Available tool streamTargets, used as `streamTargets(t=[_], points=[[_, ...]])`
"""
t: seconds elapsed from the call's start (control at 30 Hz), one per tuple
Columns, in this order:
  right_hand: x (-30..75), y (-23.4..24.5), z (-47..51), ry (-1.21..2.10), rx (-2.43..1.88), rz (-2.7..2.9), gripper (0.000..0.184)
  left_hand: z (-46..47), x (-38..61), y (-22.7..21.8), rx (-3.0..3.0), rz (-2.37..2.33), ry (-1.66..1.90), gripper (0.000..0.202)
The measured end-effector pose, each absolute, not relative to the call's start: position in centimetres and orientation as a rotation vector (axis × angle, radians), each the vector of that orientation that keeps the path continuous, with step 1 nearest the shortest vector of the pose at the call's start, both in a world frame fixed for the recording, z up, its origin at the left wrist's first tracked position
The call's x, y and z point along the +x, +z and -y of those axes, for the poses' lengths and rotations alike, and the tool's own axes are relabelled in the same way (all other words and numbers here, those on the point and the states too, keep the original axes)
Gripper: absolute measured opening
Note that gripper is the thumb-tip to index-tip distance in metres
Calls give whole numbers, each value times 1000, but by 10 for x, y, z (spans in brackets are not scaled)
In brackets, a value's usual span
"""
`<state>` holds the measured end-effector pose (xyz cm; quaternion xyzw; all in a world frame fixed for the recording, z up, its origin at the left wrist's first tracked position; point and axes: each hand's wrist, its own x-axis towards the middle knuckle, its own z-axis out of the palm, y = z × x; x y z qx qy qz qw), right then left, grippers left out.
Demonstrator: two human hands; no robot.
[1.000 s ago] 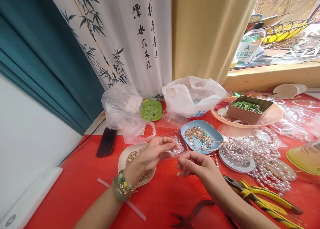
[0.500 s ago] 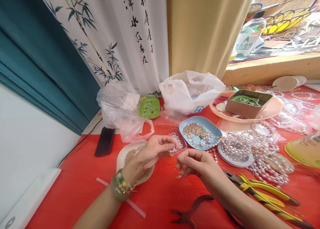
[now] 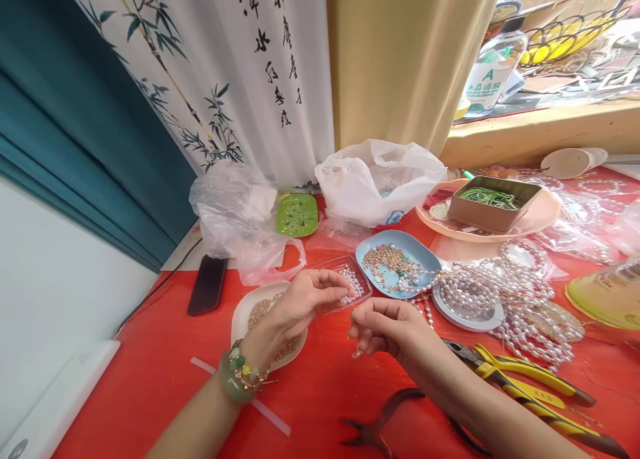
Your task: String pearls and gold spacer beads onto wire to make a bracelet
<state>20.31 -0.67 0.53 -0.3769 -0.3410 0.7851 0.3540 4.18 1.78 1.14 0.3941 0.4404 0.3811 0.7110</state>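
Note:
My left hand [image 3: 315, 295] has thumb and fingertips pinched together, beside a clear box of white pearl beads [image 3: 353, 282]. What lies in that pinch is too small to make out. Just to the right, my right hand [image 3: 383, 325] is closed, thumb against forefinger, on a short beaded strand [image 3: 357, 353] whose end hangs below the fingers. A small gap separates the two hands. Under my left hand and wrist, partly covered, is a cream dish [image 3: 240, 319] of small gold beads. Black-handled pliers [image 3: 373, 429] lie on the red table in front of my right forearm.
A blue plate [image 3: 430, 252] holds gold pieces and beads. Pearl strands [image 3: 525, 299] heap at right, near yellow-black pliers [image 3: 515, 372]. A phone [image 3: 207, 284] lies at left. Behind stand plastic bags [image 3: 380, 185], a green dish [image 3: 297, 215] and a tin of green cord [image 3: 490, 209].
The view has shifted very slightly, so everything sits a little further left. Both hands keep nearly the same pose and place.

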Motion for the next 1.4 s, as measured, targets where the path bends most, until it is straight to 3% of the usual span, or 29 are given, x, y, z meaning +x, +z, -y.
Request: streamTargets(t=[0.53, 0.93, 1.17, 1.4], points=[[204, 6, 9, 2012, -1003, 974, 22, -16, 38, 18, 1058, -970, 822, 18], [212, 25, 7, 1494, -1185, 1576, 17, -7, 39, 33, 1221, -921, 880, 10], [215, 40, 11, 1504, -1101, 1651, 19, 3, 44, 38, 1200, -854, 936, 6], [227, 64, 15, 1481, -984, 1384, 20, 11, 53, 29, 1219, -798, 763, 24]])
